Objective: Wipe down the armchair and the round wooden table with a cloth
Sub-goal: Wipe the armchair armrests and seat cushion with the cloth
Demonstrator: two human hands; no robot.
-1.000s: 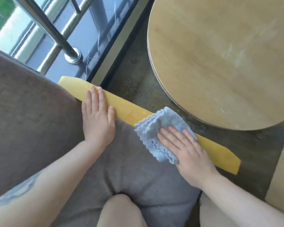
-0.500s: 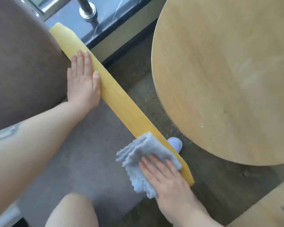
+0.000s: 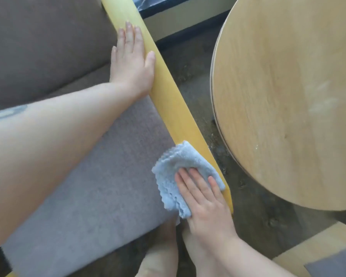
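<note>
The armchair has a grey-brown seat cushion (image 3: 92, 176) and a yellow wooden armrest (image 3: 168, 96) running diagonally. My right hand (image 3: 204, 202) presses a folded light blue cloth (image 3: 174, 176) flat onto the armrest's near end, fingers straight. My left hand (image 3: 132, 54) rests flat with straight fingers on the armrest's far part, beside the back cushion (image 3: 48, 41). The round wooden table (image 3: 292, 92) stands to the right of the armrest, with pale smears on its top.
Dark speckled floor (image 3: 196, 100) separates the armrest from the table. A window sill and dark frame (image 3: 180, 15) run along the top. My bare knees (image 3: 158, 262) show at the bottom. A light wooden piece (image 3: 316, 254) sits at the lower right.
My right hand has stayed with the cloth at the armrest's near end after sliding it down from the middle. The camera has swung, so the armrest now looks steeper. My left hand has stayed put.
</note>
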